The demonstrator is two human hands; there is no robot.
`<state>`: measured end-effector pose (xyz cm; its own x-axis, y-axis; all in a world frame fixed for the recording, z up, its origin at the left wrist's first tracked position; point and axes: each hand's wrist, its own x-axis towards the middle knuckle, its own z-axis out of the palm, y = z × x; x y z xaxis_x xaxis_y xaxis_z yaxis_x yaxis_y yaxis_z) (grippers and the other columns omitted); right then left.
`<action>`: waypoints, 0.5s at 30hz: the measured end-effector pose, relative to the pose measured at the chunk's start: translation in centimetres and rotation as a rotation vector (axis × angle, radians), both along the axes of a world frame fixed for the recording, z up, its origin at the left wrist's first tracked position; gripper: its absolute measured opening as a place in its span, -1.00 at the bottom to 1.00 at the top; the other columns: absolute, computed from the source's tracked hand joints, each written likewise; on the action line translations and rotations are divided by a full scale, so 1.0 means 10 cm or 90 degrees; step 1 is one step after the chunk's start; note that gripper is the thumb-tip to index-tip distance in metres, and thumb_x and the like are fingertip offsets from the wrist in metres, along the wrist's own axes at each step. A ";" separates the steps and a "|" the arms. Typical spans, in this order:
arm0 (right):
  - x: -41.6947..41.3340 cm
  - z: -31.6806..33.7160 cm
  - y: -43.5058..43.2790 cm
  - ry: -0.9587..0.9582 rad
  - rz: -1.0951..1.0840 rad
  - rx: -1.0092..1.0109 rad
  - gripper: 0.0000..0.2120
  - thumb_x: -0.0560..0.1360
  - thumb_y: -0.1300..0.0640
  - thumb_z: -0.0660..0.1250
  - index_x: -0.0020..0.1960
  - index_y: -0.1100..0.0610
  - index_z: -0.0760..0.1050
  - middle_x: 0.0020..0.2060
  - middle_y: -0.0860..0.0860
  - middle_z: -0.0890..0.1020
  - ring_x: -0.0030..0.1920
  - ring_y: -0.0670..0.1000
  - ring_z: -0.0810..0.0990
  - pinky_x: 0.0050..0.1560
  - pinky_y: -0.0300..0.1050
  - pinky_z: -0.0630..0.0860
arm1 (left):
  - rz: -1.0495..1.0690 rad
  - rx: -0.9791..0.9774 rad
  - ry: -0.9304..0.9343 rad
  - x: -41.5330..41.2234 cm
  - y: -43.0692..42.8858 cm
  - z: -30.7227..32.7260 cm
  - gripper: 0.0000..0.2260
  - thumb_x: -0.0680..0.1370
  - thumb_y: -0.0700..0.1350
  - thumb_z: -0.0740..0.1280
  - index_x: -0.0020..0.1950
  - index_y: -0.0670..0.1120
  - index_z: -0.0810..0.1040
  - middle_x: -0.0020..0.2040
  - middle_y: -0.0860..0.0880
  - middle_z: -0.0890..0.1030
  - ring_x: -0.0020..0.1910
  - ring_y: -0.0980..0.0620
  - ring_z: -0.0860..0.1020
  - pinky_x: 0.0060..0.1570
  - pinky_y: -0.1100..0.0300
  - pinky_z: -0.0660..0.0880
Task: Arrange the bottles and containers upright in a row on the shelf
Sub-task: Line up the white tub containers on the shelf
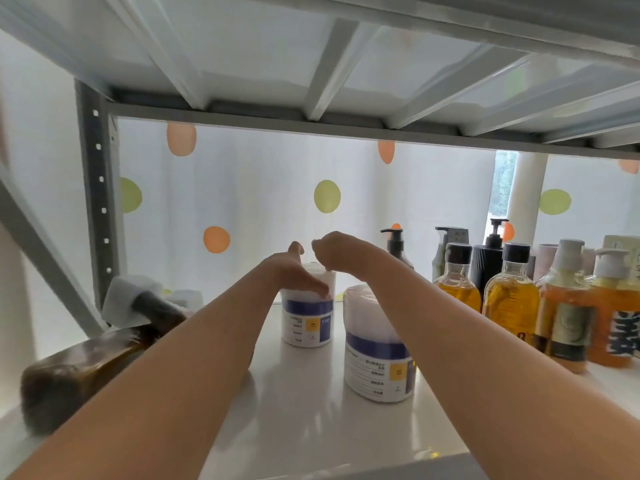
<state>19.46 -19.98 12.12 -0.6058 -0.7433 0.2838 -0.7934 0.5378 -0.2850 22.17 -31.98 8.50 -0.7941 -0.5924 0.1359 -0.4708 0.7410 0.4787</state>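
Two white tubs with blue bands stand upright on the white shelf point(298, 403). My left hand point(298, 271) wraps the top of the far tub point(308, 323), fingers across its front and thumb raised. Just above that tub's right rim my right hand point(332, 249) hovers with its fingers curled, nothing visible in it. The near tub point(375, 358) stands free under my right forearm. At the left a brown bottle point(86, 362) with a white cap point(124, 301) lies on its side. Upright at the right are amber bottles point(512, 303) and orange pump bottles point(568, 317).
Black pump bottles point(490, 261) and pale tubes stand behind the amber ones at the back right. A grey upright post point(98, 202) and a diagonal brace bound the left side. The upper shelf's underside point(329, 64) hangs close overhead. A dotted curtain hangs behind.
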 end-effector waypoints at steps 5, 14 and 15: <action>0.00 -0.02 -0.01 -0.019 0.026 -0.003 -0.67 0.59 0.23 0.04 0.25 0.32 0.42 -0.19 0.09 0.47 -0.02 0.16 0.46 -0.14 -0.08 0.36 | 0.024 -0.021 -0.028 0.17 0.08 0.02 -0.07 0.27 0.19 0.50 0.49 0.01 0.08 0.35 -0.07 0.42 0.30 -0.13 0.42 0.11 0.07 0.44; 0.11 -0.12 0.02 0.031 0.022 0.002 -0.84 0.53 0.24 0.09 -0.20 0.23 0.38 -0.19 0.05 0.54 -0.29 -0.02 0.46 -0.22 -0.17 0.42 | 0.047 -0.077 -0.074 0.46 0.36 0.04 -0.13 0.23 0.31 0.46 0.43 0.03 0.23 0.32 0.00 0.45 0.27 -0.07 0.43 0.12 0.08 0.46; 0.13 -0.11 0.05 0.036 0.036 -0.001 -0.84 0.52 0.25 0.10 -0.10 0.24 0.44 -0.10 0.07 0.59 -0.22 0.00 0.50 -0.16 -0.15 0.47 | 0.044 -0.087 -0.085 0.49 0.40 0.05 -0.13 0.20 0.34 0.45 0.41 0.05 0.28 0.30 0.02 0.47 0.25 -0.05 0.45 0.13 0.08 0.48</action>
